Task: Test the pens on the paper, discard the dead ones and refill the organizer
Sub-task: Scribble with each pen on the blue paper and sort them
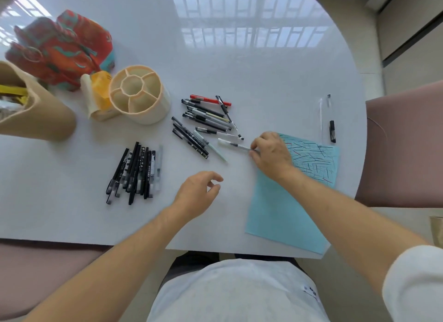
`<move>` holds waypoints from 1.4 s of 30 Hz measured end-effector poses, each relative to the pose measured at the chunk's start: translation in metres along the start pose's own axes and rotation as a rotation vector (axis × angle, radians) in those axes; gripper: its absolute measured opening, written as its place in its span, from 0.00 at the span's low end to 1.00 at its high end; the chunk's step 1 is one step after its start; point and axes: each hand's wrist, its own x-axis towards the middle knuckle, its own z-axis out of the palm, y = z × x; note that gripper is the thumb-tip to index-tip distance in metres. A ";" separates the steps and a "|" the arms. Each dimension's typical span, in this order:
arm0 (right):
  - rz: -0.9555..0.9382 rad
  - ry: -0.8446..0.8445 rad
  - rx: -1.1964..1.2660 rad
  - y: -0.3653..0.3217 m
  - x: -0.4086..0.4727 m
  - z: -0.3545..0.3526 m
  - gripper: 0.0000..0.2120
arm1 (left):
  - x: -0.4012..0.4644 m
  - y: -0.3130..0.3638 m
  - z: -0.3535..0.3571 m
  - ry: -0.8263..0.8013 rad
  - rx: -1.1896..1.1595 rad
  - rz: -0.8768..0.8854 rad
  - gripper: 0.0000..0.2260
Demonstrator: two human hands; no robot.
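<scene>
Nearest: glossy white worktop, straight near edge, rounded corner at far right, mauve padded chair tight against the right edge. Light blue paper sheet lying at near right, near corner just past the worktop edge, far part covered in dark and red test strokes. Bare open room between sheet and left pile, and across the whole far half.

Left hand hovering over that bare strip, fingers loosely curled, thumb and fingertips apart, gripping nothing. Right hand over the sheet's far left corner, fingers pinching one end of a clear-barrelled pen that points left, low over the worktop.

Left of centre: tidy bundle of black patterned pens, lying roughly parallel. Further off, beside the right hand: loose heap of black, grey and red pens, crossing one another. Well apart at far right: clear pen barrel with black cap, close to the curved edge.

Beyond the heap: round cream plastic organizer, upright, central well ringed by wedge compartments, no pens inside. Touching its left side: yellow packet. Far left edge: tan paper bag with yellow strips inside. Behind: red and teal patterned cloth bag.
</scene>
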 end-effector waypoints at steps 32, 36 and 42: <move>0.885 0.539 1.159 0.063 -0.181 -0.052 0.09 | 0.031 0.065 0.044 -0.048 0.367 0.452 0.08; 0.738 0.455 1.110 0.056 -0.172 -0.043 0.07 | 0.032 0.077 0.055 -0.108 0.341 0.632 0.05; 0.545 0.345 0.822 0.019 -0.140 -0.010 0.05 | 0.030 0.069 0.065 -0.220 0.361 0.698 0.04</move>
